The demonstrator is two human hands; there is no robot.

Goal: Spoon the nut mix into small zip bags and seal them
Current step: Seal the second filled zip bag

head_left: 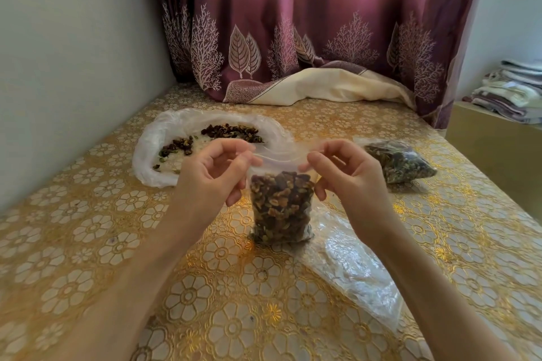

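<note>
Fingers of both hands are curled, thumb and forefinger tips pressed together on the top edge of a small clear plastic zip bag (281,205) w/ brown-and-green nut mix inside. Left hand (212,173) pinches the left end of the bag's mouth strip, right hand (349,173) pinches the right end; the strip is stretched taut between them, other fingers loosely bent and not touching the bag as far as I can tell. Can't tell if the zip is pressed closed along its length.

Zip bag stands upright, bottom resting on the gold floral-patterned tablecloth (88,243), about centre of the table, filled roughly two-thirds w/ nuts, dark dried fruit bits and greenish seeds; upper part is bare clear film.

Behind-left lies a big white translucent plastic bag (149,155), mouth rolled open, w/ a thin scatter of the same nut mix (231,132) left in it. Right and back, a second small clear bag full of nut mix (401,161) lies on its side, well apart from the hands. Just right of the held bag, a flat crinkled clear plastic sheet or pack (357,272) lies on the cloth, contents unclear
</note>
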